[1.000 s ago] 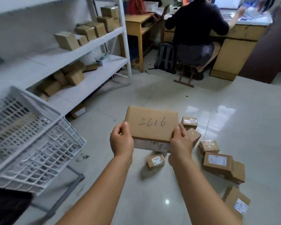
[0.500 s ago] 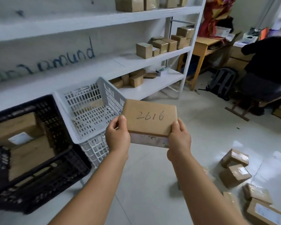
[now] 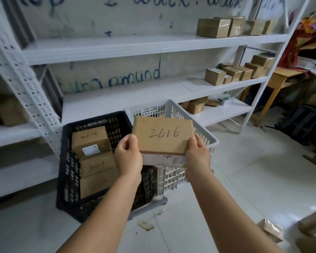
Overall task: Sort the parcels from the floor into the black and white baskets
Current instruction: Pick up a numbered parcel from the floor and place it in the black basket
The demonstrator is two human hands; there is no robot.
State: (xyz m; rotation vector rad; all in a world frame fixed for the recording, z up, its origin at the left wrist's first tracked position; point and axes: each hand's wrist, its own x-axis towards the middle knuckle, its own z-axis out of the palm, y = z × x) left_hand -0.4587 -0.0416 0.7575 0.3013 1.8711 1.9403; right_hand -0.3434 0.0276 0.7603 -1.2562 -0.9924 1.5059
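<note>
I hold a flat brown parcel marked "2616" in front of me, above the two baskets. My left hand grips its left edge and my right hand grips its right edge. The black basket stands on the floor at the left with three brown parcels stacked inside. The white basket stands right beside it, mostly hidden behind the held parcel and my hands. Loose parcels lie on the floor at the lower right.
White metal shelving runs along the wall behind the baskets, with brown boxes on its right ends. A wooden table and a dark backpack stand at the right. Light tiled floor spreads to the right of the baskets.
My view has swung left from the floor parcels to the baskets; both baskets now sit centred beneath the held parcel. Both hands keep the same grip on the parcel.
</note>
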